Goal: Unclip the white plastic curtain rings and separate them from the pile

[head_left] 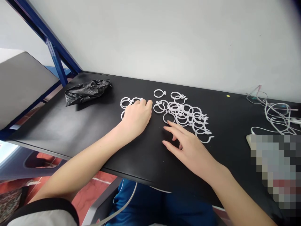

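Crumpled black bag (87, 91), white cables (275, 116)

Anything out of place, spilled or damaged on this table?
Nothing looks broken. The white rings lie in a loose tangled heap, a few apart by the left hand. A crumpled black bag lies at the far left.

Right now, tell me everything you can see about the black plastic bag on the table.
The black plastic bag is crumpled into a low, glossy, wrinkled heap. It lies on the black table near its far left corner, close to the wall, left of the white rings. Nothing touches it but the tabletop; both hands are well clear. Contents cannot be seen.
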`<state>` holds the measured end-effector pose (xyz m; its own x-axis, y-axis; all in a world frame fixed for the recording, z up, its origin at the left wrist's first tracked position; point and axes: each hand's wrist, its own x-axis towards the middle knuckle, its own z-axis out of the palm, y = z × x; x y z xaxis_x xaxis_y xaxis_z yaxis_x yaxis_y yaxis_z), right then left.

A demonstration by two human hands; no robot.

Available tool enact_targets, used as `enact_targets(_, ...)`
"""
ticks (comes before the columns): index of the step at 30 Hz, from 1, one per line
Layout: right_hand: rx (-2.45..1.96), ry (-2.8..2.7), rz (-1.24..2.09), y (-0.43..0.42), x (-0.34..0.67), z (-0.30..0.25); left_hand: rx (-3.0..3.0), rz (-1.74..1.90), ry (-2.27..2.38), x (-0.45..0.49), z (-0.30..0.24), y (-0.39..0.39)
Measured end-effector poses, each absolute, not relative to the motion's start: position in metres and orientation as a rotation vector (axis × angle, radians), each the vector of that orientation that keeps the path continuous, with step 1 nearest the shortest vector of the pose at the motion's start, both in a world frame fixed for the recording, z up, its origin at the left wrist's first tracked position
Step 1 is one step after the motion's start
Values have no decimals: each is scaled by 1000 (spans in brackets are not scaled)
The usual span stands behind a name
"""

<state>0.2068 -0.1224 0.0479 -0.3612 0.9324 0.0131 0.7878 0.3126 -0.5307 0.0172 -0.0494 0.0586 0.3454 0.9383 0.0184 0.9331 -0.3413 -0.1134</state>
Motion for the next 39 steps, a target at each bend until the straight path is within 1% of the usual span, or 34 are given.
enact_targets(5,-1542,-2204,760,-119,209,47,-2495,165,-1760,17,57,-46)
enact_targets(15,-1735,-2273,784,-118,208,47,-2477,16,-1750,16,55,-46)
enact_targets(31,-1529,-1952,1069,-121,208,52,-2444,-48,-1743,17,55,-47)
enact_targets(33,-1459,-1920,1031,-122,208,51,-2434,-58,-1756,17,55,-47)
enact_targets(37,-1288,-1873,730,-122,207,51,-2421,-56,-1778,16,54,-47)
enact_targets(39,-1224,-1820,625,-122,206,51,-2436,-120,-1743,16,53,-47)
